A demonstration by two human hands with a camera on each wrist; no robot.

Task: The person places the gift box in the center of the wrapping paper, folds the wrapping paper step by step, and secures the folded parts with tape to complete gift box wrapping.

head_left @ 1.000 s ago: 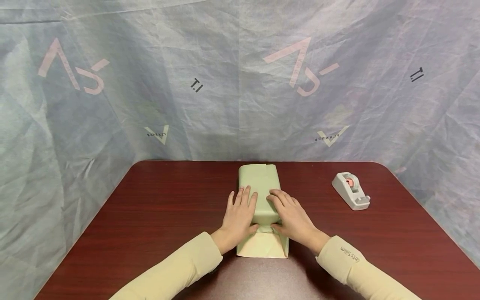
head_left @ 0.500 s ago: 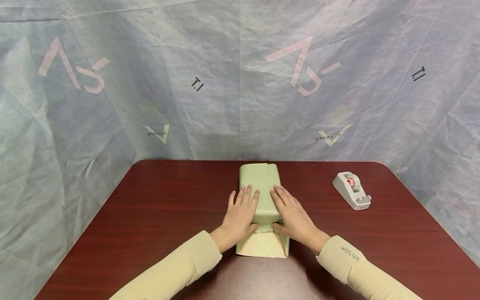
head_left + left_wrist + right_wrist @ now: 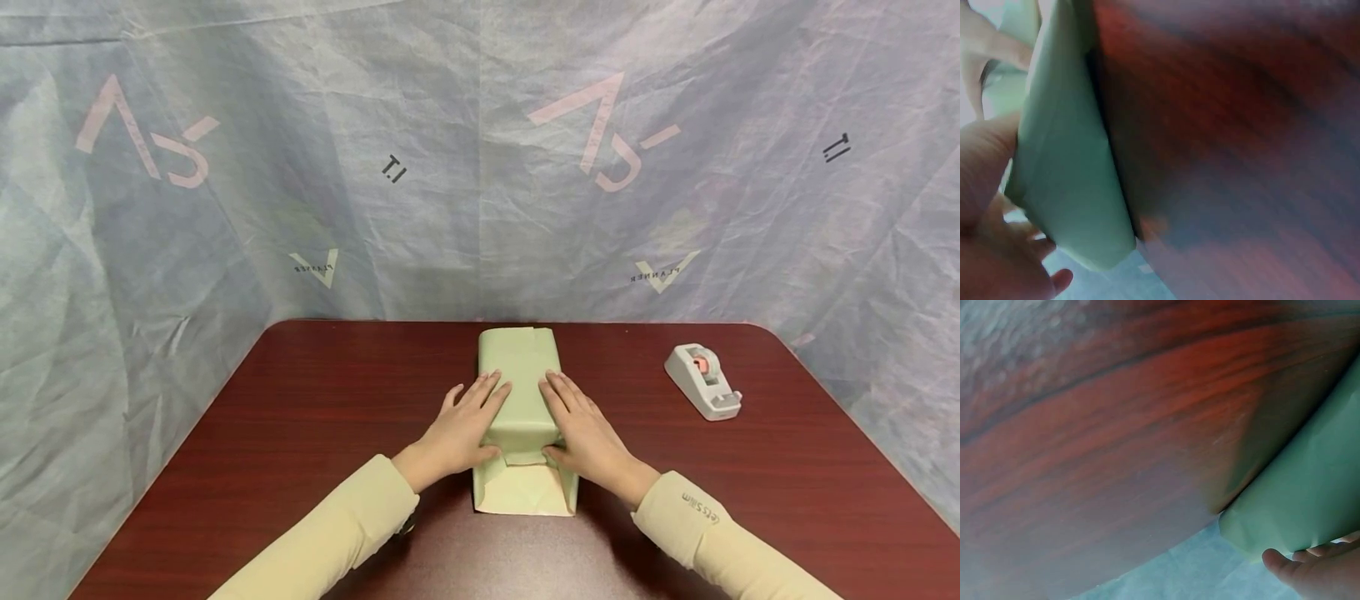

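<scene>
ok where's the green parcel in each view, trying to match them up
Head: parcel just right of centre, lower half.
Left wrist: parcel fills much of the left side, top to near bottom.
Right wrist: parcel at lower right, cut by the edge.
Shared landmark: red table.

A white tape dispenser (image 3: 702,390), seemingly loaded, sits on the table (image 3: 360,383) before grey cloth (image 3: 435,225).

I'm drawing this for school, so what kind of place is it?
Probably a screened-off work spot: cloth hangs behind and beside a table, with a tape dispenser and green parcel on it.
</scene>
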